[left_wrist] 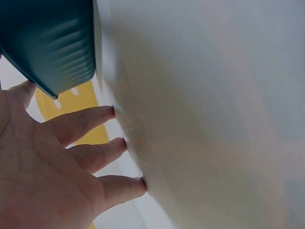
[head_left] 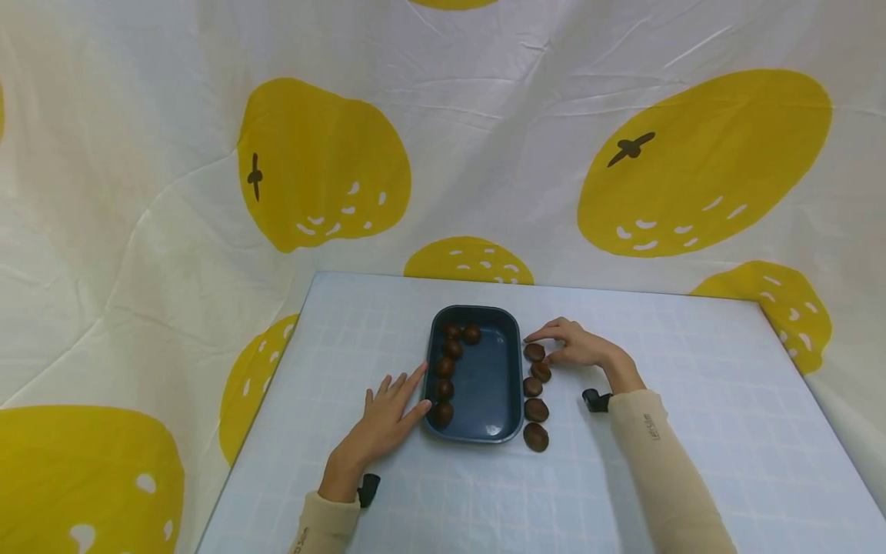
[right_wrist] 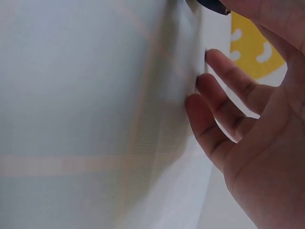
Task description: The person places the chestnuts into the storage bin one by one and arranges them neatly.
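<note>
Several brown chestnuts lie in a dark blue tray, in a column along its left wall, with one beside the top of that column. Outside the tray's right wall, more chestnuts form another column on the table. My right hand has its index finger and thumb on either side of the farthest chestnut there; its other fingers touch the tablecloth in the right wrist view. Spread flat, my left hand rests at the tray's left side, thumb and index finger against the wall.
A pale checked cloth covers the table. Behind it hangs a white curtain printed with yellow fruit. Small black devices sit at both wrists.
</note>
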Motion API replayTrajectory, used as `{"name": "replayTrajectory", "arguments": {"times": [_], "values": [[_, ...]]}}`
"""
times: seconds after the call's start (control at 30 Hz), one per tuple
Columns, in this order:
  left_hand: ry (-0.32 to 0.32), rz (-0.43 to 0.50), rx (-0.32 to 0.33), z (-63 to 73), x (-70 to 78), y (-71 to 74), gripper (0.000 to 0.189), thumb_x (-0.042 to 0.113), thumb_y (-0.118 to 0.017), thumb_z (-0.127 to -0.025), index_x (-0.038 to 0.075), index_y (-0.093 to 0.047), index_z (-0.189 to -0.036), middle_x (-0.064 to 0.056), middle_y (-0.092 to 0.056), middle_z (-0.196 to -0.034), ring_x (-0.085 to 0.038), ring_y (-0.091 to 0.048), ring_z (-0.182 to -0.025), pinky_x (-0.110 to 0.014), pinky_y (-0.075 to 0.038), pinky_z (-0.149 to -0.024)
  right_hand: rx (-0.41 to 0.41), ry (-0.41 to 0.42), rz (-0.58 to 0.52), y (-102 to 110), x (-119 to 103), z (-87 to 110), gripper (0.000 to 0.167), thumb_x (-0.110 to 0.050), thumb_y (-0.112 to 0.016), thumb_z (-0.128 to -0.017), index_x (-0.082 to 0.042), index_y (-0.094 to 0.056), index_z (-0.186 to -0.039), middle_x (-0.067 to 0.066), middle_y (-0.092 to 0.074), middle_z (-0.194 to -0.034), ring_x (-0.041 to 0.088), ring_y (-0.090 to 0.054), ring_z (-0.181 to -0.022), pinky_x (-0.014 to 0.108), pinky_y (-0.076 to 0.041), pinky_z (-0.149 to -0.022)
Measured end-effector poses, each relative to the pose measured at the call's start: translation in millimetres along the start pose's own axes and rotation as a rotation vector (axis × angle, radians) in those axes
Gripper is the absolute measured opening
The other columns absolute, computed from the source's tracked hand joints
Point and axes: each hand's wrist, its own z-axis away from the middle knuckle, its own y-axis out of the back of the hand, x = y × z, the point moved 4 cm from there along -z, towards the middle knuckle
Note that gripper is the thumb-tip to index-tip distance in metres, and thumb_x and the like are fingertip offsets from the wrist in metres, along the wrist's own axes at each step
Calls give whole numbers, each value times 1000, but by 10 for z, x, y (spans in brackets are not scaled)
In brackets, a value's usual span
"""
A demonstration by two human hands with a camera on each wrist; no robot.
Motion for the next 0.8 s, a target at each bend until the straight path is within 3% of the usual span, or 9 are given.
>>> {"name": "replayTrajectory", "arguments": {"times": [0.4, 0.8], "values": [[-5, 4, 5, -4, 6, -2, 66, 57, -43, -103, 39, -17, -161, -22, -31, -158, -52, -14, -145, -76, 0, -106, -1, -1, 10, -3, 7, -18, 42, -5, -77, -85, -15, -71, -125, 12, -56, -128, 33, -42, -118, 54, -33, -95], [7, -3, 0, 4, -3, -7, 66, 59, -41, -103, 41, -15, -160, -20, -30, -159, -50, -12, -146, -75, 0, -107, 92, 2, 5, -68, 26, -9, 37, -19, -82, -84, -17, -71, -120, 7, -58, -124, 30, -41, -116, 53, -31, -96]]}}
